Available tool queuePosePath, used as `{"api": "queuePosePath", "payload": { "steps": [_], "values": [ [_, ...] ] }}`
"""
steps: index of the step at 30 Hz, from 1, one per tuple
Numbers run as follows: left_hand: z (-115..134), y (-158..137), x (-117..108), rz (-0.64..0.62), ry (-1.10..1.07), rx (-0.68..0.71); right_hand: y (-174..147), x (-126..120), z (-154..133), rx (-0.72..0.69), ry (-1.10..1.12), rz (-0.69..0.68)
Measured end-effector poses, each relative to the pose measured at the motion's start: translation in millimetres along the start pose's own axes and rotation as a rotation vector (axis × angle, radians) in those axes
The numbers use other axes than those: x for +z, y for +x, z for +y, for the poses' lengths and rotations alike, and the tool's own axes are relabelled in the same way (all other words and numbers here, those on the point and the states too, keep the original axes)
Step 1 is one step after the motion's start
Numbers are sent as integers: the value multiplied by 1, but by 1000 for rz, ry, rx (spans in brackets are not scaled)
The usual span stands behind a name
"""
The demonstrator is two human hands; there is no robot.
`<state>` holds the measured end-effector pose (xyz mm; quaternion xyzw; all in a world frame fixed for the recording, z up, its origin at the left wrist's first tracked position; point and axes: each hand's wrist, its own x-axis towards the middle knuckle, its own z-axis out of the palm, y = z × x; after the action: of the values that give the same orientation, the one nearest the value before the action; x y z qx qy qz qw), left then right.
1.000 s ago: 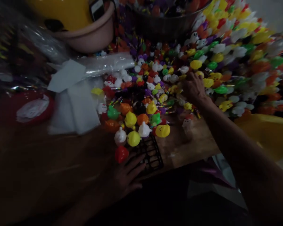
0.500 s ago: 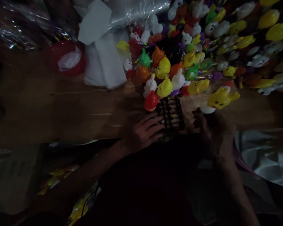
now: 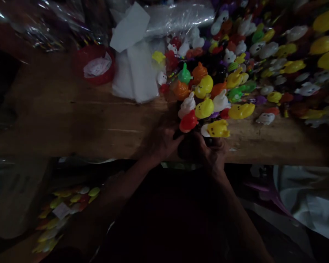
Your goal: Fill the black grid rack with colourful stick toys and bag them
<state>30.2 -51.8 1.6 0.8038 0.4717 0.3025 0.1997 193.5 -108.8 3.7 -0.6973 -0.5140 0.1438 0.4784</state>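
Note:
My right hand (image 3: 215,151) is closed around the lower part of a yellow animal-shaped toy (image 3: 218,129) with a white piece at its left end. It is close to the table's front edge, beside a cluster of upright toys. My left hand (image 3: 162,143) lies just left of it, thumb stretched right and the other fingers mostly lost in shadow. Directly above that thumb is a red toy (image 3: 188,121). Behind it stand a yellow toy (image 3: 204,108) and a white toy (image 3: 186,105). The dark gap between my hands hides the black slotted rack beneath the toys.
Many coloured toys (image 3: 293,66) cover the right and back of the wooden table (image 3: 98,124). A red bowl (image 3: 106,75) with paper slips and clear plastic bags (image 3: 142,73) are at back left. More toys (image 3: 53,223) lie below the table at left.
My right hand has carried the yellow toy leftward to the cluster, beside my left hand. The left hand's spread fingers have drawn in off the rack's top. The whole view has shifted slightly.

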Motion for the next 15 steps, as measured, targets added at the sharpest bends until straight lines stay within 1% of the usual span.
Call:
{"api": "queuePosePath", "payload": {
  "steps": [3, 7, 9, 12, 15],
  "values": [
    [-1, 6, -1, -49, -19, 27, -3, 0, 3, -56, -112, 54],
    [-5, 6, 0, -26, -60, 71, -5, 6, 6, -116, -127, 36],
    [-7, 6, 3, -6, -75, 64, -6, 11, 6, -138, -124, 59],
    [-7, 7, 6, -16, -80, 39, -8, 19, 7, -163, -146, 68],
    [-6, 9, 4, -46, -75, -9, -8, 20, 10, -122, -155, 55]
  ]
}}
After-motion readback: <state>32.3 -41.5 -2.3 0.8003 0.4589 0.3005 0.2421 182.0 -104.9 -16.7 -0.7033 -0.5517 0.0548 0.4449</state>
